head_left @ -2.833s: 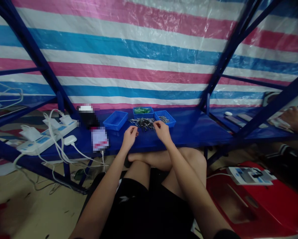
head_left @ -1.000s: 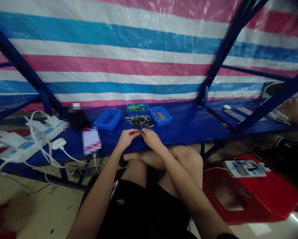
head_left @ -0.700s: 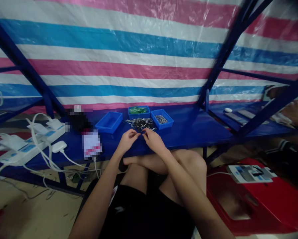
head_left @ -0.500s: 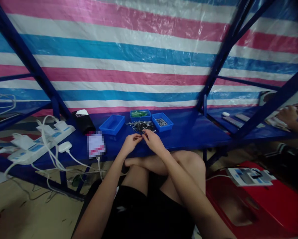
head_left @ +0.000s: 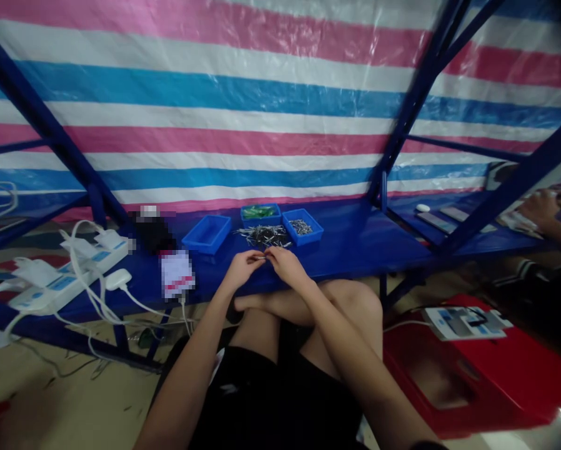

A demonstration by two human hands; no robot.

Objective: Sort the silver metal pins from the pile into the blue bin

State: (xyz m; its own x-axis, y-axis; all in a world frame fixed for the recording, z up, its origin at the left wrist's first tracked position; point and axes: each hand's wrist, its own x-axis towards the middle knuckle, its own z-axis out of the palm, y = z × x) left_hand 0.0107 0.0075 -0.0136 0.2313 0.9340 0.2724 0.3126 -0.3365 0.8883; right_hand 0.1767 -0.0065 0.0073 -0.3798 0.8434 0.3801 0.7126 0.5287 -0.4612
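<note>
Metal glints between the two sets of fingertips: a small pin [head_left: 258, 257] is pinched from both ends, the left hand [head_left: 241, 270] closed on it from nine o'clock and the right hand [head_left: 285, 265] closed on it from three o'clock. It is held just above the near edge of the blue bench [head_left: 355, 240], close to the body, which seems to keep it steady and under the eyes. Whether a second piece sits on it is too small to tell.

At twelve o'clock from the hands lies a loose heap of metal pins [head_left: 263, 235], within short reach. Beyond it stand three blue trays: an empty-looking tray [head_left: 207, 234] at eleven o'clock, a tray of green parts [head_left: 260, 214] at twelve, a tray of small metal parts [head_left: 302, 226] at one. White power strips [head_left: 69, 272] lie far off at nine o'clock; another person's hands [head_left: 550, 205] work at three o'clock.

About three seconds ago the right hand was up at the heap and the left waited apart; now they meet nearer the bench edge.
</note>
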